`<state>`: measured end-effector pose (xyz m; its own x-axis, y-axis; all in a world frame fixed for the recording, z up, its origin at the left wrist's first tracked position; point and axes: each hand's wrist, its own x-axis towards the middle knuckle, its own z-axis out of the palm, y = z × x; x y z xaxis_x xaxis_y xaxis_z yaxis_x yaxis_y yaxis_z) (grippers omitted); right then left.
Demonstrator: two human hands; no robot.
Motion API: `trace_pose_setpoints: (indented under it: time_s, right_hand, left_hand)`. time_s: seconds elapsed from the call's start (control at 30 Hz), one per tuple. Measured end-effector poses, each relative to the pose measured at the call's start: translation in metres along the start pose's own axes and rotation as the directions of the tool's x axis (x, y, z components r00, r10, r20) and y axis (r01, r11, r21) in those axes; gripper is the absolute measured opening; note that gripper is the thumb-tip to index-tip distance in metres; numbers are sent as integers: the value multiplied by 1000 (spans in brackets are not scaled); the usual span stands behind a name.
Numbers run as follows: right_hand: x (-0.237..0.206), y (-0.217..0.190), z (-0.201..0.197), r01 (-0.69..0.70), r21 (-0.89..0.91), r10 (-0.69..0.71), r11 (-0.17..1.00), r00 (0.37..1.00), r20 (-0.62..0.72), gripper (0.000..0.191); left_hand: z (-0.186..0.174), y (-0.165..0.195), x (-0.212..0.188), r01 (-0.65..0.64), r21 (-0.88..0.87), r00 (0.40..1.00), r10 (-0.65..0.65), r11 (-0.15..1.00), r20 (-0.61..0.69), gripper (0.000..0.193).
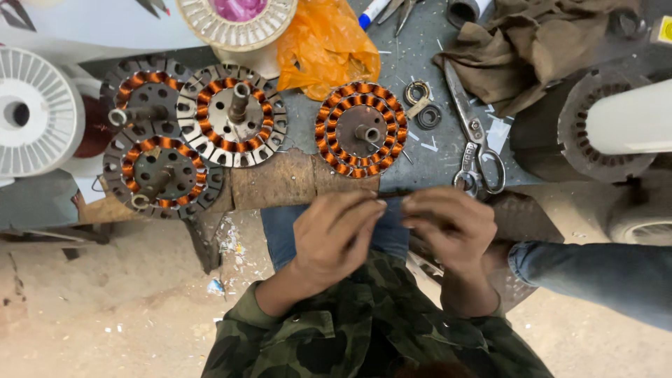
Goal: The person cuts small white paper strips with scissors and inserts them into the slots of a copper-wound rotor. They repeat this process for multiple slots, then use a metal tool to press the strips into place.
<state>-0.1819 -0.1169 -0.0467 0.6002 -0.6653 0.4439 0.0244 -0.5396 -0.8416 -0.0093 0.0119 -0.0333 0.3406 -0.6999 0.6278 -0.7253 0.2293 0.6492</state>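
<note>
My left hand and my right hand are held close together over my lap, just below the front edge of the workbench. The fingertips of both pinch something small and thin between them; it is too small to identify. Directly above the hands lies a round motor stator wound with copper wire, a shaft at its centre. Scissors lie to its right, handles toward my right hand.
Three more copper-wound stators lie at the left. A white spool, an orange plastic bag, a brown cloth, bearings and a large stator with a white cylinder surround them. Sandy floor below.
</note>
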Motion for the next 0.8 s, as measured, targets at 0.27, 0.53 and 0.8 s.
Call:
trace_pose_setpoints:
  time_s: [0.27, 0.53, 0.8]
  right_hand:
    - [37, 2, 23, -94, -384, 59, 919, 993, -101, 39]
    - [51, -5, 36, 127, -509, -154, 852, 988, -10, 24]
    - [37, -1, 11, 38, -479, -119, 877, 983, -139, 20]
  left_hand:
    - [-1, -24, 3, 468, -523, 839, -544, 712, 10, 13]
    - [1, -11, 26, 50, -337, 999, -51, 940, 5, 18]
    - [-8, -44, 40, -132, -34, 990, 133, 991, 39, 30]
